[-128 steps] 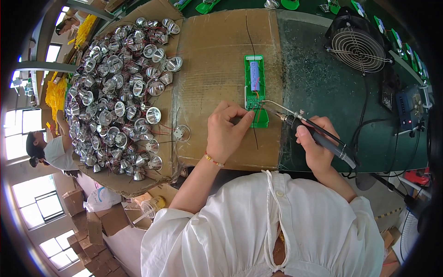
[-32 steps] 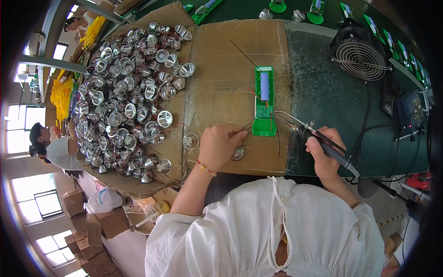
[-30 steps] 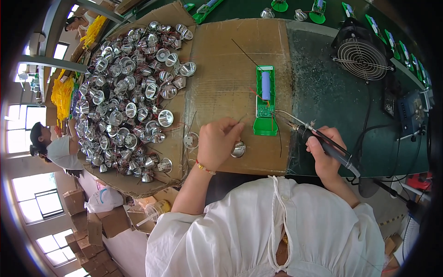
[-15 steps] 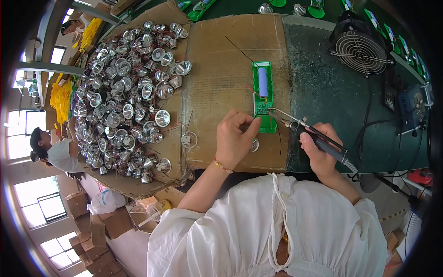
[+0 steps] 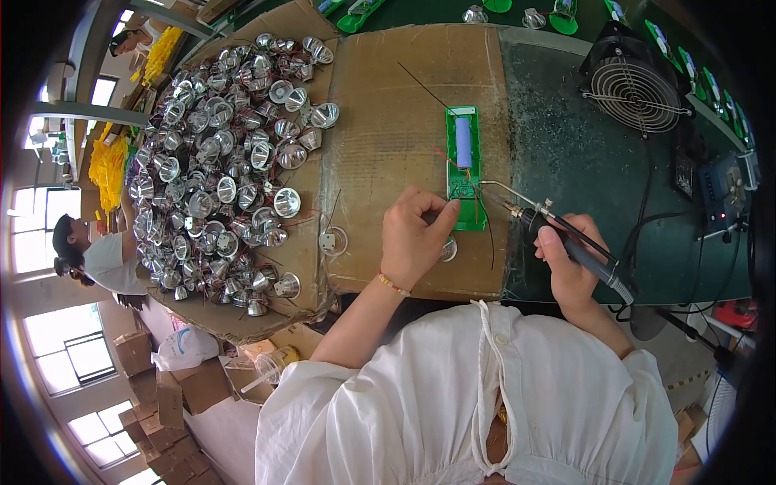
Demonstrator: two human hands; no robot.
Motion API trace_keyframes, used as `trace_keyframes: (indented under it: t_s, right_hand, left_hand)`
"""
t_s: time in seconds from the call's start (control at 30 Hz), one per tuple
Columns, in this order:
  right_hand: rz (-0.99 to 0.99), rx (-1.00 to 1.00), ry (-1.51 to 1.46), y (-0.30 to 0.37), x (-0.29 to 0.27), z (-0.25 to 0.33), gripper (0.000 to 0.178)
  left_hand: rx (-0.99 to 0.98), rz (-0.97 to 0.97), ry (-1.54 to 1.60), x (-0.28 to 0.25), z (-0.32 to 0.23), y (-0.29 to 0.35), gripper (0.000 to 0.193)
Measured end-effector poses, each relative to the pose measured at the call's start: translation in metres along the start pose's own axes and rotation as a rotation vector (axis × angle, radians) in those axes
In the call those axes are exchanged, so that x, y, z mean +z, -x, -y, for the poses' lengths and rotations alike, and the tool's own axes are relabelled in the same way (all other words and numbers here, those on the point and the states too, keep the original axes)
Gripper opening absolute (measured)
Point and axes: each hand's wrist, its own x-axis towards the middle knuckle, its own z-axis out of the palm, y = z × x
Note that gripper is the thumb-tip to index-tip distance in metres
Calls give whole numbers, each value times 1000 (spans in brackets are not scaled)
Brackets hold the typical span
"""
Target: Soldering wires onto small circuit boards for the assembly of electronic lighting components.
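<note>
A narrow green plastic housing (image 5: 474, 217) lies on the cardboard in front of me, with a purple cylindrical battery (image 5: 463, 144) in its upper part. Below the battery sits a small green circuit board (image 5: 461, 188) with thin red and black wires around it. My left hand (image 5: 416, 234) has thumb and forefinger pinched at the board's lower left edge; what lies between the fingertips is hidden. My right hand (image 5: 571, 257) grips a soldering iron (image 5: 575, 250) with a bent metal feed tube (image 5: 512, 194) along it. The iron's tip points at the board's right side, seemingly just off it.
Many silver reflector cups (image 5: 218, 186) with wires are heaped in a cardboard tray on the left. One loose reflector (image 5: 333, 241) lies beside it. A fan with a wire guard (image 5: 634, 93) and a blue soldering station (image 5: 722, 190) stand right. Green housings (image 5: 687, 65) line the back.
My right hand has drawn the soldering iron and feed tube slightly right, away from the board. The left hand keeps its pinch at the board's edge.
</note>
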Motion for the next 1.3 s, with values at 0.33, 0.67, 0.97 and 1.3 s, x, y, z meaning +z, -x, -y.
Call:
trace_keyframes:
  t_s: [0.33, 0.67, 0.97, 1.3]
  right_hand:
    - [12, 13, -21, -3, 2, -2, 17]
    - [31, 112, -75, -6, 11, -1, 15]
    - [51, 238, -92, -13, 16, 5, 16]
    - [10, 148, -149, -4, 14, 4, 18]
  left_hand:
    - [19, 7, 1, 2, 8, -3, 21]
    - [43, 74, -52, -1, 9, -8, 21]
    - [47, 69, -35, 0, 9, -9, 21]
    - [6, 69, -63, -2, 7, -8, 21]
